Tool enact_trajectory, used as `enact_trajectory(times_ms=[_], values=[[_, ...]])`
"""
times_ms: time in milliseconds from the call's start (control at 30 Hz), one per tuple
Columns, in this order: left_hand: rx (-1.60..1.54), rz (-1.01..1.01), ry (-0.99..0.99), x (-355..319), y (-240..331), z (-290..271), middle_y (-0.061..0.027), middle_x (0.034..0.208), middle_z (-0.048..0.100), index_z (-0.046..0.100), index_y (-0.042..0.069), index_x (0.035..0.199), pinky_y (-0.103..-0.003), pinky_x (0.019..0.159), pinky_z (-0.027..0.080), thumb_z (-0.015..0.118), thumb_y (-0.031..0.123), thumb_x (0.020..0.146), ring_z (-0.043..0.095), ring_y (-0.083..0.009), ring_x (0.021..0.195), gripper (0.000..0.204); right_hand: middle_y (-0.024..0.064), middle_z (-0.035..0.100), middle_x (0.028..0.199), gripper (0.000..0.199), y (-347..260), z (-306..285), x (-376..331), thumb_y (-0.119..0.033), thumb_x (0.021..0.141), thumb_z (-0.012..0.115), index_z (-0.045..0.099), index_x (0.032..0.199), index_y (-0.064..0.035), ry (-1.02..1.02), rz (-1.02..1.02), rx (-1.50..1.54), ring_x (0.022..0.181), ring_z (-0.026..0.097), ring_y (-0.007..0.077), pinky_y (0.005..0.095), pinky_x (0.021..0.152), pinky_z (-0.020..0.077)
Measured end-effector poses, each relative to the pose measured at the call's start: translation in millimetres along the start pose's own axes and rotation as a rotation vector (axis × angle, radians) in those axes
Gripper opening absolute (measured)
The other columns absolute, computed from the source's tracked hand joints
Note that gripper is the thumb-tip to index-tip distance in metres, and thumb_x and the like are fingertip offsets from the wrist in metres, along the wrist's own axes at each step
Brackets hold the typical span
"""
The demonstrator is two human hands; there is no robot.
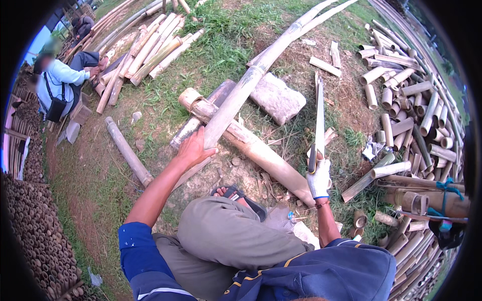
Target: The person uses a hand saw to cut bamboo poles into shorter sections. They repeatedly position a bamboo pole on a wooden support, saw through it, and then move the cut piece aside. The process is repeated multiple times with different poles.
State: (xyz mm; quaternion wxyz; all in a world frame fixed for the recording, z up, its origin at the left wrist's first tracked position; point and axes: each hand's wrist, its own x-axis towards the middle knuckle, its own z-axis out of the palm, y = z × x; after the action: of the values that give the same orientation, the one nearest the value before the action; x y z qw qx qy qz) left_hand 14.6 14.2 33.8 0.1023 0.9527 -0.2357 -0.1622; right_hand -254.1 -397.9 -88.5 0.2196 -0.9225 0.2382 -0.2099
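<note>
My bare left hand [193, 149] grips the near end of a long pale bamboo pole [244, 84], its thumb laid across the top. The pole runs away to the far right and crosses over a thicker bamboo log [251, 143] that has a notch cut near its far end. My right hand [319, 179], in a white glove, is closed round the handle of a handsaw [320, 113]. The saw's blade points away from me, right of the log and apart from the pole. My left foot's sandal [246, 200] shows below the log.
A flat stone [277, 99] sits beside the pole. Cut bamboo pieces [401, 95] are heaped at right, with split lengths [160, 45] at far left. Another person [63, 80] sits at left. Stacked bamboo tubes [37, 241] fill the lower left. A loose bamboo piece [129, 152] lies left.
</note>
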Motion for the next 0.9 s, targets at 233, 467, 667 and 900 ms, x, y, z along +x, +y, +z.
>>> enact_trajectory(times_ms=[233,467,667,900], values=[[-0.077,-0.046,-0.032,17.5,-10.1,-7.3,-0.0326,0.14,0.07,0.031,-0.006,0.169,-0.051,0.113,0.055,0.093,0.058,0.08,0.07,-0.0443,0.13,0.126,0.0199,0.065,0.11,0.067,24.8,36.7,-1.0,-0.019,0.076,0.077,0.068,0.139,0.0012,-0.128,-0.303,-0.393,0.097,0.064,0.0399,0.0533,0.081,0.0509],[-0.391,-0.111,-0.032,17.4,-37.7,29.8,-0.029,0.139,0.072,0.047,-0.002,0.159,-0.049,0.111,0.056,0.097,0.053,0.07,0.071,-0.0413,0.129,0.116,0.0211,0.064,0.115,0.074,-120.7,41.3,23.5,-0.043,0.087,0.086,0.064,0.148,-0.0057,-0.205,-0.324,-0.057,0.104,0.062,0.0427,0.054,0.092,0.0524],[-0.411,-0.058,-0.056,14.9,-32.9,19.0,-0.0253,0.13,0.075,0.058,-0.002,0.144,-0.047,0.105,0.058,0.096,0.049,0.071,0.075,-0.038,0.121,0.097,0.0259,0.07,0.12,0.087,-122.5,113.4,26.6,-0.067,0.089,0.08,0.067,0.146,-0.0039,-0.277,-0.233,-0.026,0.111,0.068,0.0431,0.0527,0.095,0.0577],[-0.632,-0.037,-0.133,-42.1,-14.8,-58.0,-0.0205,0.126,0.076,0.06,-0.004,0.146,-0.042,0.101,0.058,0.098,0.048,0.074,0.075,-0.0294,0.115,0.097,0.0256,0.069,0.117,0.083,-126.8,101.9,26.7,-0.064,0.088,0.082,0.068,0.143,-0.0021,-0.309,-0.227,-0.046,0.113,0.066,0.0425,0.0511,0.097,0.0569]])
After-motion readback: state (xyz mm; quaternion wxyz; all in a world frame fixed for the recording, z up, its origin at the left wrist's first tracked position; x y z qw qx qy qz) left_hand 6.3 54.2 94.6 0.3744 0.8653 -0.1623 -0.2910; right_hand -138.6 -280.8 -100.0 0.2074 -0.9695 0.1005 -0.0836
